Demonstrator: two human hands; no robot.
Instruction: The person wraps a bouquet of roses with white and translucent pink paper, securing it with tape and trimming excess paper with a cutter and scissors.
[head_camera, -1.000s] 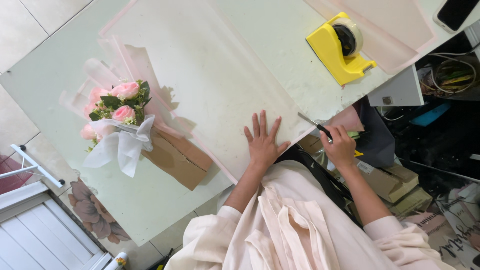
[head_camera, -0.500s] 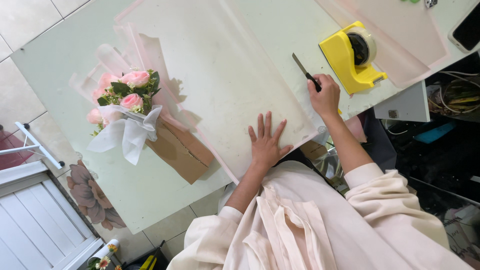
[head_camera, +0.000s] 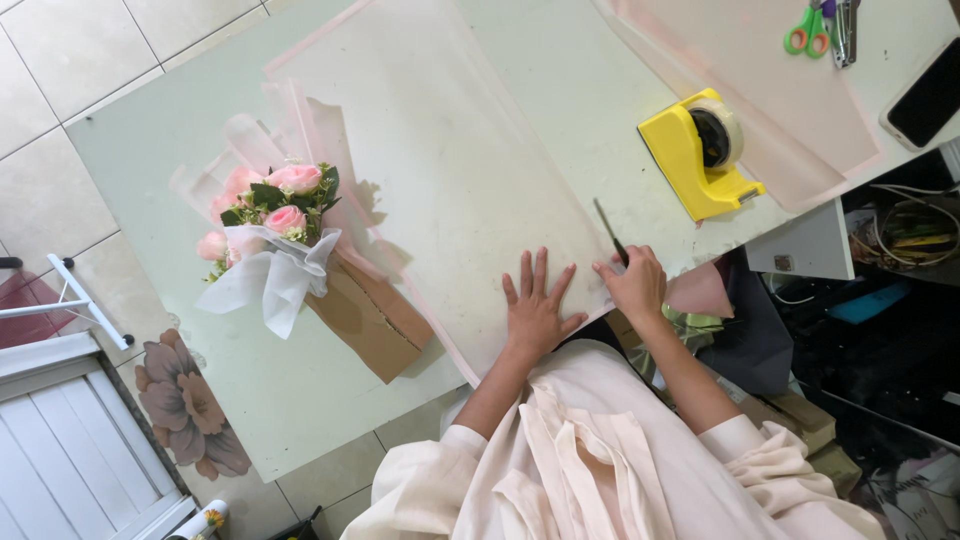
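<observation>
Nearby, yellow tape dispenser (head_camera: 700, 152), pink bouquet (head_camera: 290, 250), green-handled scissors (head_camera: 803, 30).

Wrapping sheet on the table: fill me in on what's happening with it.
A person presses the left hand flat on the pale pink wrapping sheet, near its edge. The right hand holds a thin dark blade at that edge. A pink rose bouquet lies to one side, a yellow tape dispenser to the other.

Head camera, steep downward view, table (head_camera: 560, 120) near
</observation>
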